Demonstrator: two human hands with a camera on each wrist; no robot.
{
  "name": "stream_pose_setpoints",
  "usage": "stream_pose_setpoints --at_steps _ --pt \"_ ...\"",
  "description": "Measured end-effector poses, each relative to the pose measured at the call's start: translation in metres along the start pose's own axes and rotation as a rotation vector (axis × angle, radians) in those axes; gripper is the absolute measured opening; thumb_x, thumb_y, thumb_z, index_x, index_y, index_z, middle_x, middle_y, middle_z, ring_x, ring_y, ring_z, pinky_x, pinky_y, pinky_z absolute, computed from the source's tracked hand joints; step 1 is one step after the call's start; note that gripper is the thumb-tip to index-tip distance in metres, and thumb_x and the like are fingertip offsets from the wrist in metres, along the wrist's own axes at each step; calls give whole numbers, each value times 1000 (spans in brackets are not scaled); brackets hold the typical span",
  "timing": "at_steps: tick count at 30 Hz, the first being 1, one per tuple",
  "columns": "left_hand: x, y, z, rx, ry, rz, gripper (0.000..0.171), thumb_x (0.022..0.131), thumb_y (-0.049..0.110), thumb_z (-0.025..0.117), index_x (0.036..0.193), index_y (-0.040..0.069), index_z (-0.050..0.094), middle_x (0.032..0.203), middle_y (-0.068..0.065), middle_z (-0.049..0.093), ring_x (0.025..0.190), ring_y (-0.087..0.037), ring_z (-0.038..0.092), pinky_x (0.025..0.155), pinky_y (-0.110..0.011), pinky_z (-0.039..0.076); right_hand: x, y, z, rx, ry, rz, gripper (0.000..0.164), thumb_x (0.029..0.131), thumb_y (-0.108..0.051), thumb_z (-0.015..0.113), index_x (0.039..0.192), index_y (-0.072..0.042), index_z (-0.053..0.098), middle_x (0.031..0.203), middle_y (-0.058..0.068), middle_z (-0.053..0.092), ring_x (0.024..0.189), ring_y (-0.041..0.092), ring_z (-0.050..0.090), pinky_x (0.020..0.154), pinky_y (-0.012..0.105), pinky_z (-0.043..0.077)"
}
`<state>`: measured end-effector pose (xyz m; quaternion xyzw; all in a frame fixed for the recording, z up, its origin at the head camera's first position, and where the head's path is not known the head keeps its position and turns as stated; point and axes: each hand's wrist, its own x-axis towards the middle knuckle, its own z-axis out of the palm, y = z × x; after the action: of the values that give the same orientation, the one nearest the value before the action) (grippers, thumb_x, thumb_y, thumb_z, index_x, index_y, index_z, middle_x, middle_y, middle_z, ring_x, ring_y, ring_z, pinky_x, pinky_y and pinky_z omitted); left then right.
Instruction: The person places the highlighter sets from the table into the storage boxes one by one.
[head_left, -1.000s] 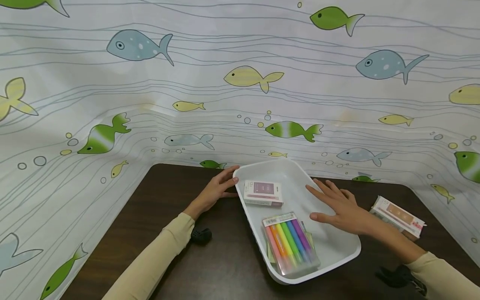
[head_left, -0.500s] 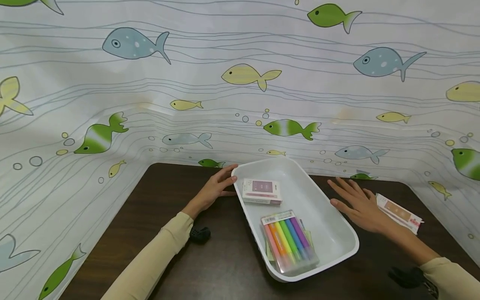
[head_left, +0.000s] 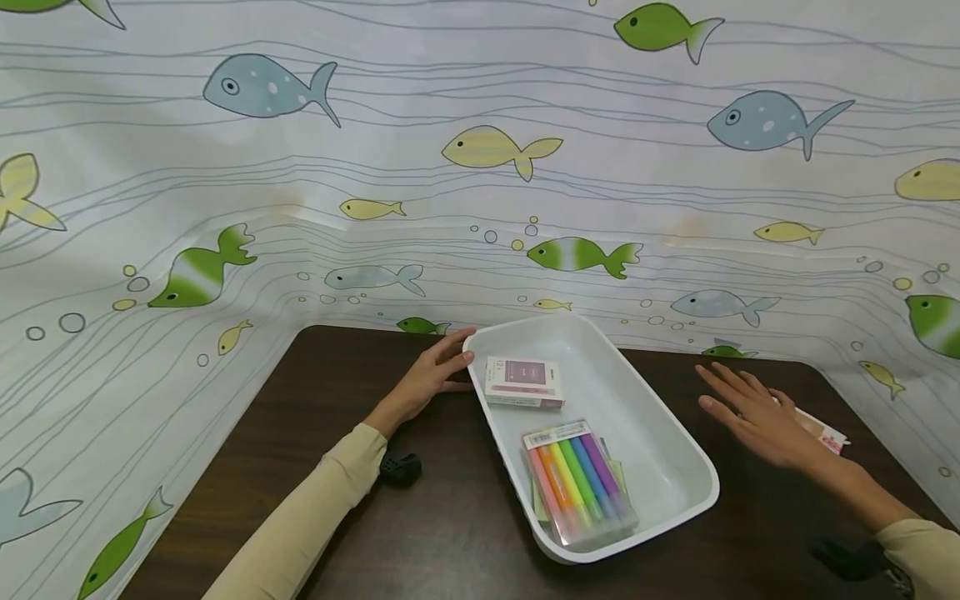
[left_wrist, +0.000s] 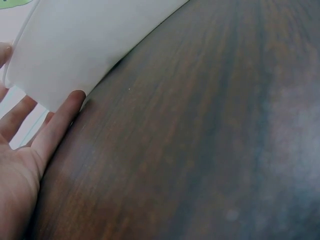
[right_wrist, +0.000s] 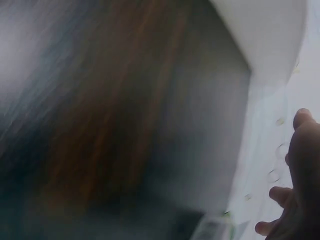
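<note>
A white plastic tray lies aslant on the dark table. My left hand rests against its far left corner, with fairly straight fingers spread along the rim and outer wall. In the left wrist view one fingertip touches the wall low by the table. Inside the tray sit a small white and purple box and a clear pack of coloured markers on top of something pale green. To the right of the tray my right hand hovers, fingers extended and holding nothing. It partly hides a white box with a brown panel.
A fish-patterned curtain surrounds the back and sides of the brown wooden table. A dark strap-like piece is at the left wrist, and another dark piece is at the right wrist.
My right hand has moved right, from over the tray to over the white box, covering more of it. The left hand and the tray have stayed in place.
</note>
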<state>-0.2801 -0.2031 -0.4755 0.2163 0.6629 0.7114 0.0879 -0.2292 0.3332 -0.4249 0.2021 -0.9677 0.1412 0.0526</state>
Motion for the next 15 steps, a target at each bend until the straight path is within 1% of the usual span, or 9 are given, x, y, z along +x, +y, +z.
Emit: stream_pose_setpoints --at_steps 4,9,12,15 --pt "1 -1 0 5 -7 1 55 109 23 55 160 25 35 154 -9 40 131 -33 51 96 -52 53 -4 18 7 4 -3 10 67 108 -40 50 165 -18 23 163 27 19 140 64 16 98 85 9" --pt "2 -1 0 11 2 4 57 108 24 56 161 22 34 154 -9 41 130 -34 52 95 -52 54 -4 35 10 -6 -12 19 67 108 -41 50 164 -15 24 163 28 18 139 64 18 100 85 8" --pt "2 -1 0 17 9 -2 57 108 25 57 161 23 35 154 -8 41 130 -33 52 95 -51 54 -3 45 11 -37 -33 48 68 108 -44 48 162 -10 27 162 31 17 137 64 19 98 86 11" --pt "2 0 0 20 15 -8 56 108 26 57 160 25 37 154 -8 41 131 -32 51 95 -51 54 -2 54 11 -78 -71 95 69 108 -48 46 158 -3 32 160 34 18 134 66 21 94 87 15"
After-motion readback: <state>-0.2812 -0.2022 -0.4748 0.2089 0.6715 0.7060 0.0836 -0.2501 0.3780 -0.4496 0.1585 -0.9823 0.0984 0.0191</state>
